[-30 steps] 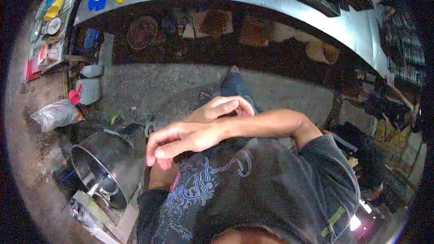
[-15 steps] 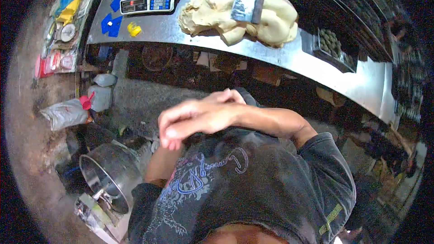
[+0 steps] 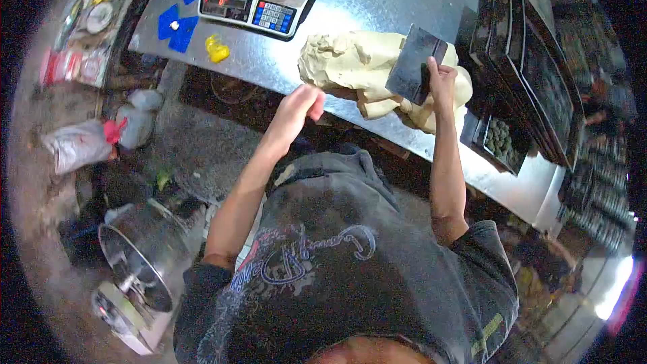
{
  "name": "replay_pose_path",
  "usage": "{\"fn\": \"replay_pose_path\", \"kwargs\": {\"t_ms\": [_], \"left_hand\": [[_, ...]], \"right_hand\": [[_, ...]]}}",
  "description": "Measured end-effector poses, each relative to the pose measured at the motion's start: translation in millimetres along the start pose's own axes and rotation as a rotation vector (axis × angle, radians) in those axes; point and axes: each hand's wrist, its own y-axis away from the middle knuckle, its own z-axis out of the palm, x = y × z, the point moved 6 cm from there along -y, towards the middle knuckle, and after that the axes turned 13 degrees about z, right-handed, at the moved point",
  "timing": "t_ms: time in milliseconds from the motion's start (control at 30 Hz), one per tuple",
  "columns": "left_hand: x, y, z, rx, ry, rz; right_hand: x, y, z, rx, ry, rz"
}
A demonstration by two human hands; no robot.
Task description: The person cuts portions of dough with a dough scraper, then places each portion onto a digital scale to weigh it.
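A large lump of pale dough (image 3: 357,54) lies along the front edge of the metal table. My right hand (image 3: 443,81) grips a dough scraper (image 3: 412,61), a flat metal blade with a darker handle edge, held over the dough's right part. My left hand (image 3: 296,113) is off the table edge, just in front of the dough's left end. Its fingers are curled in, and no object shows in them. The digital scale (image 3: 246,13) stands behind and to the left, its display lit red.
Blue pieces (image 3: 176,28) and a yellow lump (image 3: 216,48) lie left of the scale. Dark trays (image 3: 532,74) lean at the right, near a tray of small greenish lumps (image 3: 499,138). A steel mixer bowl (image 3: 138,256) stands on the floor, lower left.
My hands were together in front of my chest, right arm crossing over. They have parted: my right hand reached forward and took the scraper off the dough, and my left moved toward the table.
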Motion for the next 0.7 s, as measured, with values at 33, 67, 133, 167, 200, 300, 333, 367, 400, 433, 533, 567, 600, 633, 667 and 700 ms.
{"fn": "replay_pose_path", "kwargs": {"t_ms": [33,67,133,167,200,300,333,367,400,433,533,567,600,633,667,700], "left_hand": [[2,-24,-3,-0.074,-0.041,0.030],[-22,-50,-14,-0.113,-0.137,0.060],[-45,-87,-24,-0.139,-0.458,0.121],[-43,-101,-24,-0.132,-0.801,0.411],[-48,-112,-22,-0.189,-0.858,0.330],[-39,-135,-16,-0.316,-1.240,0.420],[-44,-142,-16,-0.355,-1.220,0.481],[-51,-152,-19,-0.365,-1.135,0.462],[-56,-161,-18,-0.375,-1.040,0.441],[-65,-167,-16,-0.387,-0.942,0.417],[-71,-196,-24,-0.471,-0.956,0.278],[-72,-203,-26,-0.540,-0.912,0.194],[-78,-203,-31,-0.458,-0.943,0.255],[-78,-202,-35,-0.399,-0.920,0.288],[-78,-203,-38,-0.369,-0.902,0.284],[-78,-202,-41,-0.339,-0.886,0.274]], "right_hand": [[1,-1,-4,0.039,-0.024,0.062],[3,3,-5,0.113,-0.014,0.060],[-14,15,-1,0.257,0.197,-0.014],[-21,24,0,0.340,0.316,-0.031],[-26,33,0,0.380,0.314,0.038],[-34,51,17,-0.139,-0.202,0.079],[-91,98,12,-0.072,-0.024,0.046],[-105,114,10,-0.053,-0.066,-0.089],[-121,130,9,-0.046,-0.052,-0.096],[-134,143,10,-0.035,-0.035,-0.100],[-172,172,49,0.005,0.364,-0.099],[-161,169,71,-0.034,0.328,-0.175],[-157,165,93,0.009,0.391,-0.269],[-139,156,117,0.022,0.491,-0.285],[-146,158,135,0.034,0.509,-0.244],[-158,163,143,0.088,0.526,-0.343]]}}
